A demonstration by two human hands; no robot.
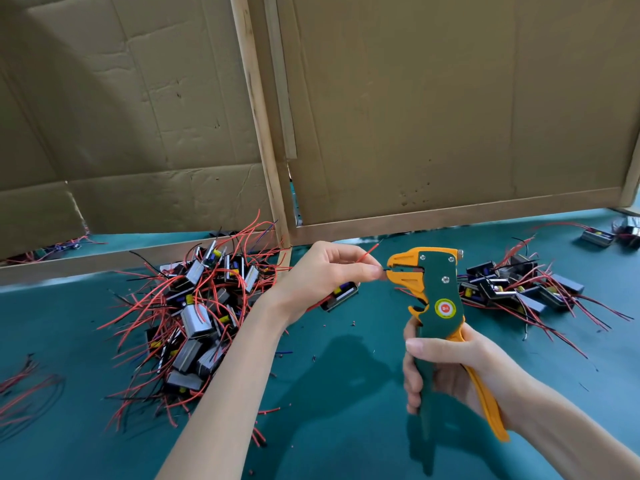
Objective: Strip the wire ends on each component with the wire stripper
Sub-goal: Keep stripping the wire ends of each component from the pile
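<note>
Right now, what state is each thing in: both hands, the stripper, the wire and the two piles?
Wire stripper, upright, handles not fully squeezed.
Wire, tip in the stripper's mouth.
Left hand, pinching the wire at the stripper's mouth.
Right hand, gripping the stripper's handles.
Left pile, heaped, wires tangled.
Right pile, smaller, spread on the mat.

Bright, diffuse light from above. Soft blob shadow on the bench [346, 427] just below the left hand [322, 271], reaching toward the right hand [446, 368]. Broad shadow band on the cardboard [104, 98] up-left of the left hand. Centre is sharp, but loose wires [27, 386] far left are smeared. Wide-angle bends straight edges near the borders.
</note>
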